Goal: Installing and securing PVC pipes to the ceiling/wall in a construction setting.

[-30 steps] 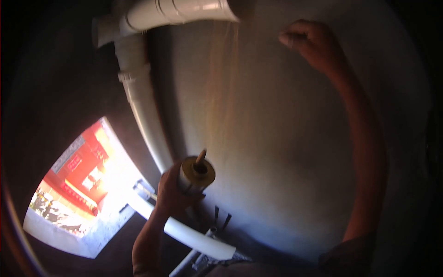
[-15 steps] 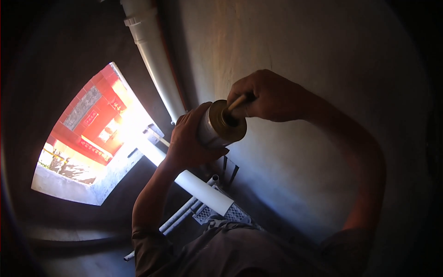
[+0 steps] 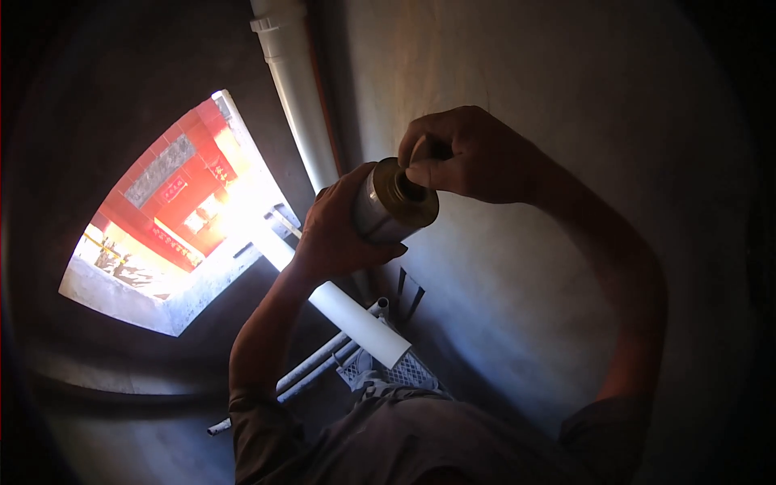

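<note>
My left hand [image 3: 333,230] is wrapped around a round metal can [image 3: 380,212], which is tilted so its brassy top and open round neck face up and to the right. Above the neck, my right hand [image 3: 481,158] pinches a short pale stick-like handle [image 3: 419,149] between thumb and fingers. The handle's lower end is at the can's mouth, and whatever is attached to it inside the can is hidden. The can is held in the air at chest height, with both forearms raised.
A long white plastic pipe [image 3: 356,322] lies slanted below my left hand, reaching toward a bright window opening [image 3: 121,301]. Another white pipe [image 3: 291,89] runs up the corner beside a grey plastered wall [image 3: 517,259]. Metal poles [image 3: 323,354] and a mesh platform [image 3: 411,370] are below.
The stick handle stands more upright in my right hand, which has shifted slightly up. My left hand still grips the can. The whole view has turned a little.
</note>
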A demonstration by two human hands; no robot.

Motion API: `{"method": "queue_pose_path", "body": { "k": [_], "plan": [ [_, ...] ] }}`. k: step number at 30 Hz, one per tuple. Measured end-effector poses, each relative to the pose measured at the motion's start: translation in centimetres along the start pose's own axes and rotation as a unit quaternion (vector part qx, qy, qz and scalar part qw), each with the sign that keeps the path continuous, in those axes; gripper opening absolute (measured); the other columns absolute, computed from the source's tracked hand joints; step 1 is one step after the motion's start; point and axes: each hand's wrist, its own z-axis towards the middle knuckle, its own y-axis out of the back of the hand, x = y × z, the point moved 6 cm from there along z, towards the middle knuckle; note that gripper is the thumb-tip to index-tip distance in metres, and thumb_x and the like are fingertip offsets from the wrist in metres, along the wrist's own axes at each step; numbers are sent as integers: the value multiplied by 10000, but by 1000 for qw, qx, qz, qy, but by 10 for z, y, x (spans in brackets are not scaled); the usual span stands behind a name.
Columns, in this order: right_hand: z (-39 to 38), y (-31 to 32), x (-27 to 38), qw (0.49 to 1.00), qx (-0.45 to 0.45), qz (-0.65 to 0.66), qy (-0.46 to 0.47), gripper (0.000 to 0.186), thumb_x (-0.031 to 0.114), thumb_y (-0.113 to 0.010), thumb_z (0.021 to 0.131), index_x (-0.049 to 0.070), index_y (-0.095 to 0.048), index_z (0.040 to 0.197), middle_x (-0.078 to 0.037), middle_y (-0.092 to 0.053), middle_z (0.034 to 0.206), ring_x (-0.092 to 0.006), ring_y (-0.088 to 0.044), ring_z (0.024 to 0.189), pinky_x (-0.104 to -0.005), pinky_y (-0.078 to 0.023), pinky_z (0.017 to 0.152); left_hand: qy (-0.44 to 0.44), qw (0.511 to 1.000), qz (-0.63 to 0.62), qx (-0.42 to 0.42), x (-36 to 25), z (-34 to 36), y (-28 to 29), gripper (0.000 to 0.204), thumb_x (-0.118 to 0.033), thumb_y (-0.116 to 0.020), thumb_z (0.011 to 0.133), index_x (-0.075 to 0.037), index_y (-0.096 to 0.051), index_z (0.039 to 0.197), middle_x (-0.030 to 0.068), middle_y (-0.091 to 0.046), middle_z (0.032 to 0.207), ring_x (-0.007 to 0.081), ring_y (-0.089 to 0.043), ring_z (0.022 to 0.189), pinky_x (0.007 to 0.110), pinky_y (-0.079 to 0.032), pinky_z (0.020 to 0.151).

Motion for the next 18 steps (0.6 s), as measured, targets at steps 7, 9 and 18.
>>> {"method": "queue_pose_path", "body": {
  "k": [7, 9, 18],
  "plan": [
    [12, 51, 26, 987, -144, 64, -11, 242, 266, -633, 903, 25, -645, 918, -19, -613, 696, -55, -485, 520, -229, -378, 456, -49, 998, -25, -9, -18, 51, 33, 1014, -272, -888, 538, -62, -352, 1373, 185, -563, 1235, 329, -592, 1111, 445, -495, 941],
    [9, 80, 39, 979, -190, 70, 4, 237, 264, -634, 894, 28, -641, 905, -19, -581, 654, -60, -479, 510, -220, -369, 450, -89, 995, 10, -37, -34, 73, 48, 998, -292, -899, 538, -52, -365, 1347, 204, -565, 1215, 343, -607, 1075, 434, -522, 897],
    [-4, 183, 49, 918, -379, 81, 85, 195, 193, -637, 854, 1, -667, 868, -48, -605, 676, -105, -532, 510, -252, -400, 431, -137, 988, -30, -61, -101, 170, 77, 992, -353, -903, 517, -1, -413, 1304, 179, -605, 1112, 272, -639, 980, 373, -542, 826]
  ]
}}
